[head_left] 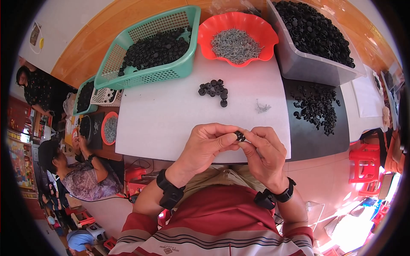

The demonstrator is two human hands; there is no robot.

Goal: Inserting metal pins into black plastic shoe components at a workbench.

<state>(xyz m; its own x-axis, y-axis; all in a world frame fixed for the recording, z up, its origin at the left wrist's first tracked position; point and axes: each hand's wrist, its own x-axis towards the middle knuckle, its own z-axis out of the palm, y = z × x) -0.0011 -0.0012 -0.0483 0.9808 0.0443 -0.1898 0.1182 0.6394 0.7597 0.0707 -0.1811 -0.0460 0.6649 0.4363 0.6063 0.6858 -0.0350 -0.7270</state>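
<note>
Above the front edge of the white sheet, my left hand [215, 141] and my right hand [264, 147] meet fingertip to fingertip. Between them is a small black plastic part [239, 136], pinched by the thumb and forefinger of each hand. My fingers cover much of it, so its exact shape is hidden. Farther up the sheet lies a loose cluster of round black plastic caps [213, 88]. To the right of that cluster rests a little heap of thin silver screws or pins [263, 107], too small to tell which.
Behind the white sheet [158, 115] stand a green basket [171, 70] of black parts, a red scalloped bowl [205, 32] of metal pins and a grey bin [305, 70] of black parts. More black pieces [318, 106] lie on a dark mat at right. Another person [85, 170] works at left.
</note>
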